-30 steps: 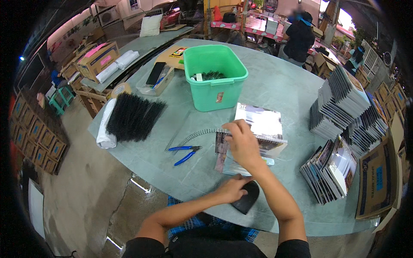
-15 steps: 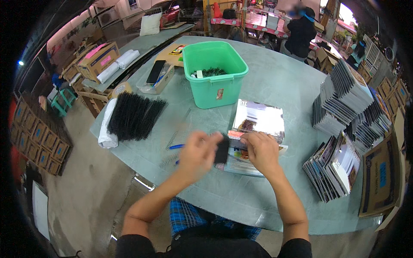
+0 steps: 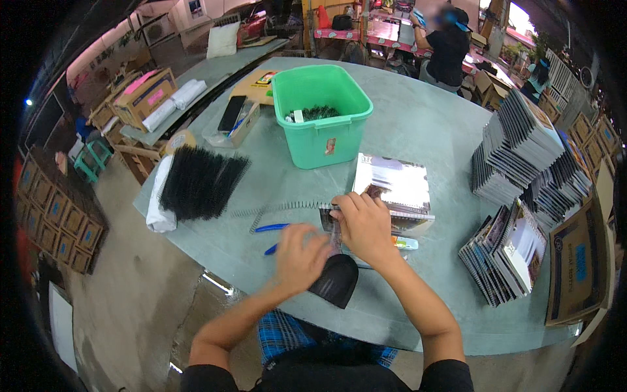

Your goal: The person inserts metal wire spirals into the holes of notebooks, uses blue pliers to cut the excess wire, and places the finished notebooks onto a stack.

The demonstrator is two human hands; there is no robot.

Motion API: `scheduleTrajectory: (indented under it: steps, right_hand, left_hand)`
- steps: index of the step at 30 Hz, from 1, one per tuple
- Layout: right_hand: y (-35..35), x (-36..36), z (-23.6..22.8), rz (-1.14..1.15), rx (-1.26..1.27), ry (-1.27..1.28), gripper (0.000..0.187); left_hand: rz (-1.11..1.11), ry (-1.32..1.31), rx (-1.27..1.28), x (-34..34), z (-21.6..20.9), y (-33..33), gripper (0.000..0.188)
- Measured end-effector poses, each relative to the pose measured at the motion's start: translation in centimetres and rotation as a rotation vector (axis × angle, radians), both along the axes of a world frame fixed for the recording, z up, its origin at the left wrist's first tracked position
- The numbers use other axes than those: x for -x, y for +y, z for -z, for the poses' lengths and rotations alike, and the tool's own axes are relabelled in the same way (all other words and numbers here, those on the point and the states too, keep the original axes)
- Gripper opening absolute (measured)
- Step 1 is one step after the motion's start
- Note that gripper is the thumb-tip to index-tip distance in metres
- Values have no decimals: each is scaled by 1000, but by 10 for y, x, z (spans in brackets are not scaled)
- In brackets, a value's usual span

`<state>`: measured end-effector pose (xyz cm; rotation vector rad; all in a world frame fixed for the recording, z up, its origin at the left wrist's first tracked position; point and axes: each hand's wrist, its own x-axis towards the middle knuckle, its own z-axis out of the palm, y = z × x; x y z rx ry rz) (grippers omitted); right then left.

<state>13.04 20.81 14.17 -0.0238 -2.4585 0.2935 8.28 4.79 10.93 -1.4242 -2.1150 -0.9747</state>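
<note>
My right hand (image 3: 364, 223) pinches the corner of a small notebook (image 3: 325, 221), mostly hidden under the fingers. A dark, thin spiral coil (image 3: 281, 208) stretches left across the table from that corner. My left hand (image 3: 302, 256) is smeared by motion, its fingers too blurred to read. It is close to a black flat piece with a rounded edge (image 3: 338, 279). Beside it, blue tool handles (image 3: 271, 228) lie partly under the hand. Behind my right hand sits a stack of spiral-bound notebooks (image 3: 392, 175) with shiny covers.
A green bin (image 3: 326, 140) holding dark coil scraps stands ahead. Black coils (image 3: 201, 183) are heaped at left on a white bundle. Notebook stacks (image 3: 516, 153) and an open carton (image 3: 576, 268) occupy the right. Across the way, a person in black (image 3: 447, 49) stands at a pink table.
The black piece has dropped toward me, onto the table's near side. My right hand has shifted left to the notebook's corner, where the coil now reaches. My left hand has moved slightly nearer me.
</note>
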Motion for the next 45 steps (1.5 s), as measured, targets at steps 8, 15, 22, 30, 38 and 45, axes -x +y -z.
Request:
scheduleTrajectory:
  steps: [8, 15, 22, 30, 38, 45]
  right_hand:
    - [2, -4, -9, -111, 4, -63, 21]
    - [10, -2, -10, -149, 102, -88, 18]
    - [3, -2, -14, -7, 109, -195, 12]
    - [-1, 0, -10, -170, 344, 41, 16]
    - [33, -38, -24, 111, 204, -224, 14]
    - [61, -79, -18, 144, 342, -182, 15]
  left_hand:
    - [297, -321, 58, 71, -45, 5, 22]
    - [292, -461, 308, 78, -48, 2, 19]
    - [117, 186, -96, 44, -58, 9, 15]
    - [55, -509, 332, -22, 57, 2, 31]
    - [-4, -200, -53, 17, -62, 8, 32]
    - [-38, -130, -170, 23, -52, 10, 28]
